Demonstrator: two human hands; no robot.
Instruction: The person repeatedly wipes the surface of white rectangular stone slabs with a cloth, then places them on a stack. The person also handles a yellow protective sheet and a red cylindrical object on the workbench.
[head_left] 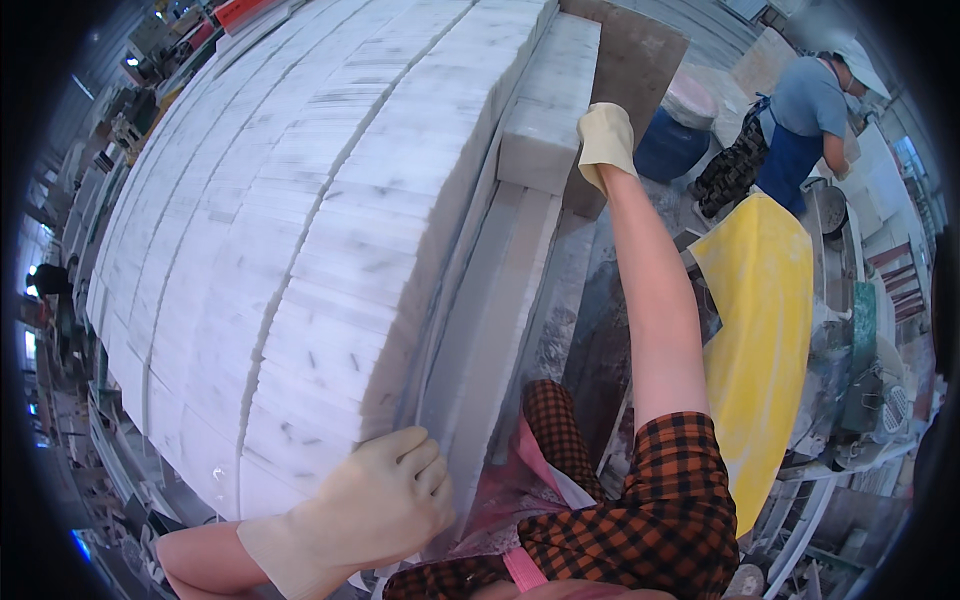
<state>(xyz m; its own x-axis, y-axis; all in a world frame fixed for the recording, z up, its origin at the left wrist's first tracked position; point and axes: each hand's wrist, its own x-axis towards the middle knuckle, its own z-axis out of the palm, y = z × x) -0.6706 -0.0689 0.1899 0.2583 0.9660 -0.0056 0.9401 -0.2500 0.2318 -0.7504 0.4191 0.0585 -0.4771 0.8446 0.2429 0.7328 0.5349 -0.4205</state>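
Observation:
My right hand (607, 137), in a cream rubber glove, is against the right side of a white marble block (545, 140). Its fingers are turned away and mostly hidden. The block sits at the far end of a long grey ledge (490, 300). Lower down, my gloved left hand (385, 500) is curled at the near corner of a large stack of thin white marble pieces (330, 300). Its knuckles show, with the fingertips tucked under; whether they grip anything is hidden. The marble pieces are packed in several long rows with grey veins.
A yellow sheet (765, 330) hangs to the right of my arm. Beyond it, a person in a blue apron (790, 140) bends over a bench. A blue drum (672, 145) stands behind a brown board (640, 60). Machinery (880, 400) lines the right side.

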